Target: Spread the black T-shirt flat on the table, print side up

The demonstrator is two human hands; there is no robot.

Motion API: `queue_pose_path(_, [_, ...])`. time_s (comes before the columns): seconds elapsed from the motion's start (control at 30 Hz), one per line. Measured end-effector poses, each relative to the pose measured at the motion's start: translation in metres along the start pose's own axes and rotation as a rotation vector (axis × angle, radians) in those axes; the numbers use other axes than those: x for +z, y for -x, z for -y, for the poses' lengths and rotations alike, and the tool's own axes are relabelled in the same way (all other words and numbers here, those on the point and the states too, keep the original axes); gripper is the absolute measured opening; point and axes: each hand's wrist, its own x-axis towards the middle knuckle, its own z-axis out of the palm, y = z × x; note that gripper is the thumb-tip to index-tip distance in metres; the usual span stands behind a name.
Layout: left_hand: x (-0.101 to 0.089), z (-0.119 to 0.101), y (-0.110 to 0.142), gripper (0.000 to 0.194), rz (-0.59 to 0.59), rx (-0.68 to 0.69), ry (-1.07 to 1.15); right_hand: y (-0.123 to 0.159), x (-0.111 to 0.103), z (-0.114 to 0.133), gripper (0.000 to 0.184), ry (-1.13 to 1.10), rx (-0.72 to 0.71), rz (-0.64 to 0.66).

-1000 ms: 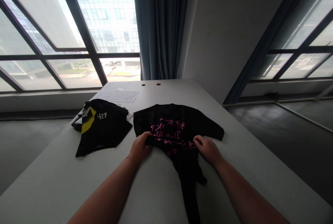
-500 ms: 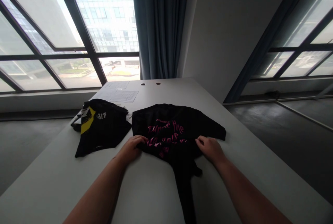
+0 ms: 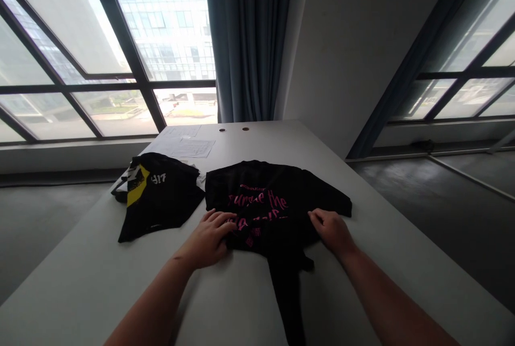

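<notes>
A black T-shirt with pink lettering (image 3: pixel 273 196) lies on the white table (image 3: pixel 362 260), with part of it hanging toward the near edge. My left hand (image 3: pixel 209 238) rests on the shirt's lower left edge, fingers spread over the cloth. My right hand (image 3: pixel 332 230) pinches the shirt's lower right edge. The pink print shows between the two hands.
A second black garment with a yellow patch and white print (image 3: pixel 159 196) lies to the left on the table. Sheets of paper (image 3: pixel 185 145) sit at the far end near two cable holes. Windows and a dark curtain (image 3: pixel 245 40) stand behind.
Both hands have pulled the shirt's lower edge toward me, uncovering more of the pink lettering. My left hand has loosened from a grip to lying flat on the cloth.
</notes>
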Motion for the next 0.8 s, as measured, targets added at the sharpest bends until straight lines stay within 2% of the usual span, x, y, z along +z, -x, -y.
queue_pose_path(0.07, [0.003, -0.019, -0.001, 0.037, -0.014, 0.011, -0.034, 0.005, -0.007, 0.012, 0.034, -0.112, -0.143, -0.07])
queue_pose_path(0.17, [0.009, -0.04, 0.001, 0.004, 0.092, 0.006, -0.032, 0.019, -0.017, 0.032, 0.029, -0.307, -0.372, -0.126])
queue_pose_path(0.2, [0.011, -0.044, 0.003, 0.009, 0.14, 0.009, -0.013, 0.024, -0.019, 0.04, 0.033, -0.357, -0.446, -0.111])
queue_pose_path(0.23, [0.014, -0.048, 0.004, 0.01, 0.176, 0.018, 0.011, 0.029, -0.02, 0.048, 0.039, -0.387, -0.514, -0.069])
queue_pose_path(0.3, [0.023, -0.051, 0.006, 0.009, 0.188, 0.047, 0.047, 0.037, -0.018, 0.064, 0.049, -0.374, -0.615, 0.114])
queue_pose_path(0.33, [0.028, -0.051, 0.007, 0.022, 0.163, 0.059, 0.052, 0.038, -0.016, 0.07, 0.052, -0.344, -0.63, 0.233])
queue_pose_path(0.4, [0.041, -0.048, 0.005, 0.047, 0.089, 0.066, 0.037, 0.036, -0.009, 0.077, 0.061, -0.3, -0.588, 0.447])
queue_pose_path(0.47, [0.056, -0.044, 0.001, 0.053, 0.021, 0.052, 0.013, 0.03, -0.002, 0.075, 0.068, -0.34, -0.504, 0.573])
queue_pose_path(0.6, [0.075, -0.033, -0.017, 0.05, -0.071, -0.035, -0.022, 0.016, 0.003, 0.059, 0.069, -0.568, -0.413, 0.604])
queue_pose_path(0.73, [0.076, -0.026, -0.04, 0.033, -0.067, -0.147, -0.016, 0.015, 0.006, 0.054, 0.08, -0.566, -0.351, 0.603])
queue_pose_path(0.8, [0.073, -0.022, -0.049, 0.024, -0.05, -0.172, 0.008, 0.017, 0.011, 0.055, 0.077, -0.557, -0.328, 0.576])
